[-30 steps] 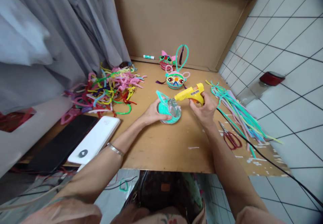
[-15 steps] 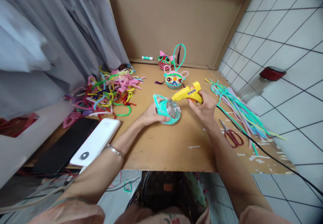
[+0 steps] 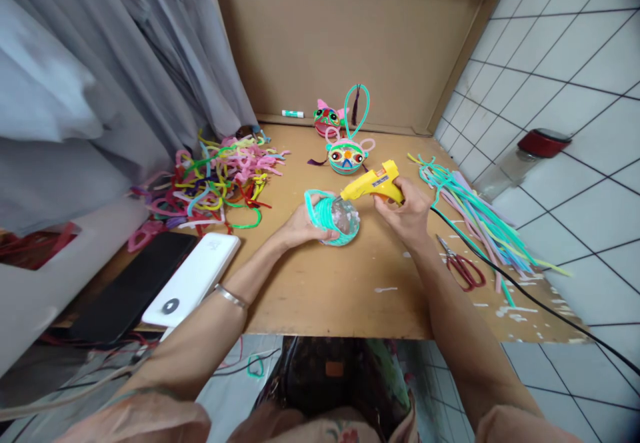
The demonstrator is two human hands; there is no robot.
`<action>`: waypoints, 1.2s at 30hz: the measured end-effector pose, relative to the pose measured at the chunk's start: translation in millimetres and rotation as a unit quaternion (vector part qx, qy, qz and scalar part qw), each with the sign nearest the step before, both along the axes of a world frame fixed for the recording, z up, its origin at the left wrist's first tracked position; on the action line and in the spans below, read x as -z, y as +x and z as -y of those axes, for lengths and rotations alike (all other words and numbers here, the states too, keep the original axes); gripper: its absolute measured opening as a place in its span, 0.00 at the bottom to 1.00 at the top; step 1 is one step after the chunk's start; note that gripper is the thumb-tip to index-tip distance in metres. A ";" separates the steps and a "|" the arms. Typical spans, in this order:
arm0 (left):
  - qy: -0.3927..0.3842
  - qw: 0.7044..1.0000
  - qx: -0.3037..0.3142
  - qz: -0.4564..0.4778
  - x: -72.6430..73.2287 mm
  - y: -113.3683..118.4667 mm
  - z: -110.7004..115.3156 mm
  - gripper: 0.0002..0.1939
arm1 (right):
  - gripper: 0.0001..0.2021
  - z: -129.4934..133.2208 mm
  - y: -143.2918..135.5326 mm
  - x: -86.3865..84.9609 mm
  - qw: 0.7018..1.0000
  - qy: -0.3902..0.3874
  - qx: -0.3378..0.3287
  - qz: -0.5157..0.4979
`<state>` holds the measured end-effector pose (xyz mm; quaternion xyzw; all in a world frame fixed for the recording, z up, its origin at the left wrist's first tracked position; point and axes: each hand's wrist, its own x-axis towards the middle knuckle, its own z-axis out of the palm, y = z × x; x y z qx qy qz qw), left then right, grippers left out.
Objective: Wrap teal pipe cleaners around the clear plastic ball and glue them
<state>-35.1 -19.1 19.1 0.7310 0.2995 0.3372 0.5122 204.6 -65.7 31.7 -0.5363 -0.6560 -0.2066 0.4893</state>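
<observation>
My left hand is closed around a clear rounded container, partly wound with turquoise pipe cleaner. The container's bare see-through side faces right, and a loop of pipe cleaner stands out at its upper left. In my right hand is a yellow hot glue gun. Its nozzle points left and down at the edge of the wound pipe cleaner; whether it touches cannot be made out. Behind the glue gun stands a finished-looking animal-face ornament with a turquoise loop handle.
Loose coloured pipe cleaners pile up on the left, near a black phone-like slab and a white power bank. Red-handled scissors, straight pipe cleaners and a lidded jar are on the right. The black cord crosses the table's right side.
The loose turquoise loop at the container's upper left sits slightly lower. Both hands keep their hold, and the glue gun's nozzle stays at the container. The whole view has shifted slightly.
</observation>
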 end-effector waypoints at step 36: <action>0.017 1.000 0.019 0.002 2.5 0.2 -1.0 0.43 | 0.11 1.8 -2.2 -3.3 1.000 -0.015 0.008 -0.012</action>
